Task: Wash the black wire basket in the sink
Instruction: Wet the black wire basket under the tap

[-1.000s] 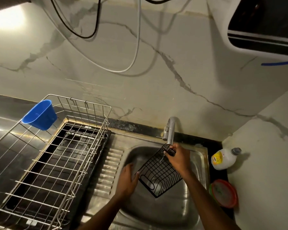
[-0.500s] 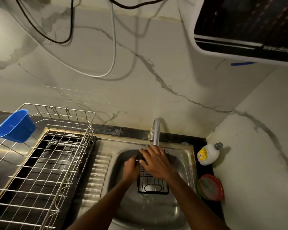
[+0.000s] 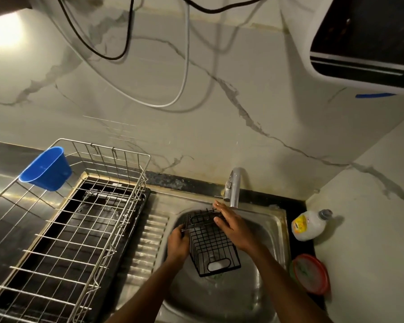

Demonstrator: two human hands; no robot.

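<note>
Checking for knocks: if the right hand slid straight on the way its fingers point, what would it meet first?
Probably the far rim of the black wire basket under the right hand; beyond it, the steel sink wall left of the chrome tap. Depth unclear.

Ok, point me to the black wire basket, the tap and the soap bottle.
black wire basket [image 3: 210,243]: head view, on its grid wall.
tap [image 3: 235,187]: head view, on the curved spout.
soap bottle [image 3: 309,227]: head view, on its white body.

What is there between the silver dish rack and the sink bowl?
In the head view, only the ribbed steel drainboard lies between the silver dish rack and the sink bowl; nothing stands on it.
</note>
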